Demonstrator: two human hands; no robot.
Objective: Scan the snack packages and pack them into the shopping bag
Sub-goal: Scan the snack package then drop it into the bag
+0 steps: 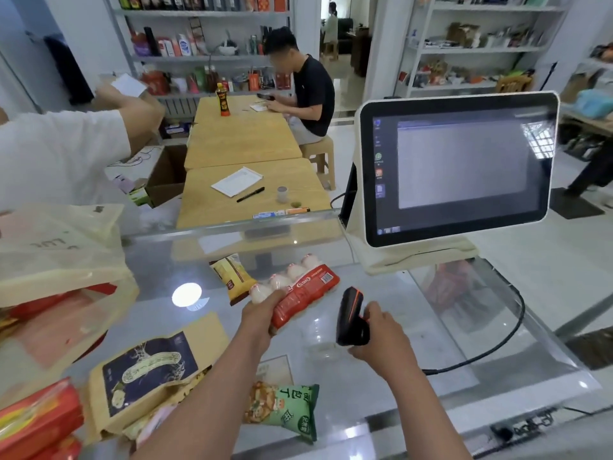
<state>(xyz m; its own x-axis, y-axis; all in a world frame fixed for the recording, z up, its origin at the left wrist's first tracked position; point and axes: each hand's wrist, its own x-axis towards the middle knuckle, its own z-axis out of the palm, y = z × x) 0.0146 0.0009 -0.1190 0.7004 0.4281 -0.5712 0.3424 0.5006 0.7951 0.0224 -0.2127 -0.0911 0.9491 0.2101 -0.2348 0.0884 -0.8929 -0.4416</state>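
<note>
- right now the risk is a missed scan: the barcode on the red pack of small bottles [300, 292] sits at the far end of the wrapper, and the scanner [351, 316] may not be aimed squarely at it, so it might not read.
- another risk is the pack slipping, since it is gripped only at its near end and the rest hangs out over the glass counter [414, 327].
- left hand [262, 313] is closed around the near end of the pack, lifting it just above the counter.
- right hand [381, 333] is wrapped around the scanner's handle, just right of the pack.
- shopping bag [59, 260] stands at the left, well apart; the green snack packet [285, 406] and a brown pouch [149, 370] lie near the forearms.
</note>
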